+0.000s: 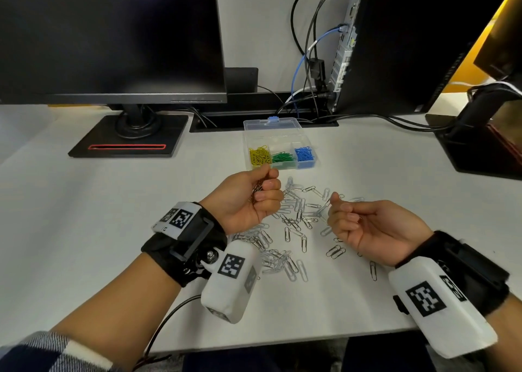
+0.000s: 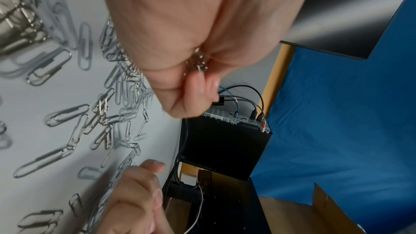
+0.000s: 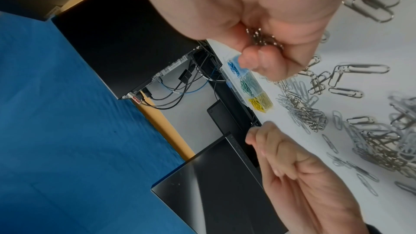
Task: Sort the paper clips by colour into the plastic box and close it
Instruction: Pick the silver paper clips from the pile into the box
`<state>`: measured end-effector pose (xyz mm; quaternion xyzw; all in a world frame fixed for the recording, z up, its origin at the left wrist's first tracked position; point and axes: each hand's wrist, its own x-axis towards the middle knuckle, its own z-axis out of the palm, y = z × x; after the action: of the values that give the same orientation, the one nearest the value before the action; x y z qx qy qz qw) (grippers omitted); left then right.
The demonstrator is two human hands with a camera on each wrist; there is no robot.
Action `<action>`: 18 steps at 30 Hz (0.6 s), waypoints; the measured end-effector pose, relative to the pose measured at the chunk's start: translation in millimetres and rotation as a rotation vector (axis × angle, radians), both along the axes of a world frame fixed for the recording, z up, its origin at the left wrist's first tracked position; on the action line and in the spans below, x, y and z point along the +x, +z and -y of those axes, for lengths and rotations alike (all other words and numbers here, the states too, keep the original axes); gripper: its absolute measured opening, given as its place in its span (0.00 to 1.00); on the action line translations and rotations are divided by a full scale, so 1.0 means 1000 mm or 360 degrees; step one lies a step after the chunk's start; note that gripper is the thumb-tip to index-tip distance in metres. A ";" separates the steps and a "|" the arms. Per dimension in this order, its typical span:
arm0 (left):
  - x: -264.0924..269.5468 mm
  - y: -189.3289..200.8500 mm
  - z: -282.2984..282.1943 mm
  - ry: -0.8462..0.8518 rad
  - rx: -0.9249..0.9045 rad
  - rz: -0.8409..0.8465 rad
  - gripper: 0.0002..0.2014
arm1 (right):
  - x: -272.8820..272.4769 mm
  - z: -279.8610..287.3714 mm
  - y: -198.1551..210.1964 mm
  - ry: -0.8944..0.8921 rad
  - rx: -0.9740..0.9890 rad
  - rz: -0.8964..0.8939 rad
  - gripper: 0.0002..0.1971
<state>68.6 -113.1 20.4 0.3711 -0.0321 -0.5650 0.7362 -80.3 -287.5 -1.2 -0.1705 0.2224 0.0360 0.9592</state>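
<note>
The box (image 1: 279,145) stands open on the counter (image 1: 113,216), with yellow, green and blue clips in three compartments. Silver clips (image 1: 296,224) lie scattered just in front of the box. The left grip (image 1: 248,199) is curled round a bunch of clips; the right grip (image 1: 364,227), also in front of the box, cups a few.

Yellow clips (image 1: 259,156), green clips (image 1: 282,157), blue clips (image 1: 304,154); silver clips (image 1: 296,224) on white desk (image 1: 113,216).

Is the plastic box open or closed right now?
Open: the plastic box has its lid tilted back, leaving yellow, green and blue clips exposed.
</note>
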 end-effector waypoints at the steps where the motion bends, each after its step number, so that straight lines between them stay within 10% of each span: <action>1: 0.000 0.000 0.000 0.0023 0.0005 -0.0020 0.15 | 0.000 0.000 0.000 -0.0004 -0.0008 -0.0004 0.29; 5: 0.003 0.001 -0.001 0.0085 0.0068 -0.0111 0.12 | -0.002 -0.001 0.001 0.0081 -0.0196 -0.0093 0.24; 8: 0.007 0.000 -0.004 0.0050 0.0158 -0.0146 0.13 | 0.000 -0.006 0.011 0.0218 -0.1079 -0.0399 0.07; 14: 0.008 -0.001 -0.006 -0.0112 0.0433 0.0229 0.18 | 0.022 -0.019 0.025 0.0848 -0.3202 -0.0473 0.14; 18: 0.004 -0.002 -0.006 -0.0132 0.0711 0.0784 0.21 | 0.032 -0.024 0.025 0.1081 -0.3685 -0.0533 0.06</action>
<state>72.4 -107.0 18.9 0.6470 -0.0995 -0.4809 0.5833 -47.8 -263.3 23.7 -0.9680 0.1882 0.0870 0.1414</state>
